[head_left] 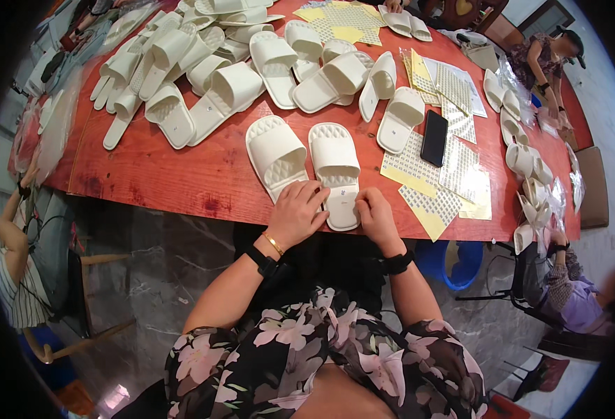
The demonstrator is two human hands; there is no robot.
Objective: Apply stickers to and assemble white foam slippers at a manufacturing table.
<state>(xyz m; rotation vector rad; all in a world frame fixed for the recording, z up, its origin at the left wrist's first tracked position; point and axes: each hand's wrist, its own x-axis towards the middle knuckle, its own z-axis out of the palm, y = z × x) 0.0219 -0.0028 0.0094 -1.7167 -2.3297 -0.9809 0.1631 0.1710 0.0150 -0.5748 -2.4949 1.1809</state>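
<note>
Two white slippers lie side by side in front of me, toes away and heels at the table's near edge. Over the heel of the left slipper (276, 148) rests my left hand (297, 211), its thumb apart from the fingers and its fingertips at the side of the right slipper (334, 162). A small dark mark shows on that right slipper's insole. My right hand (377, 218) is closed, thumb and fingers pinched together against the right edge of the same heel. What the pinch holds, if anything, is hidden.
A heap of white slippers (227, 91) covers the far left of the red table (140, 183). Rightward lie yellow-backed sticker sheets (419, 164) and a black phone (434, 138). More slippers (524, 162) line the right side. A blue bucket (465, 265) stands below. Other people work around the table.
</note>
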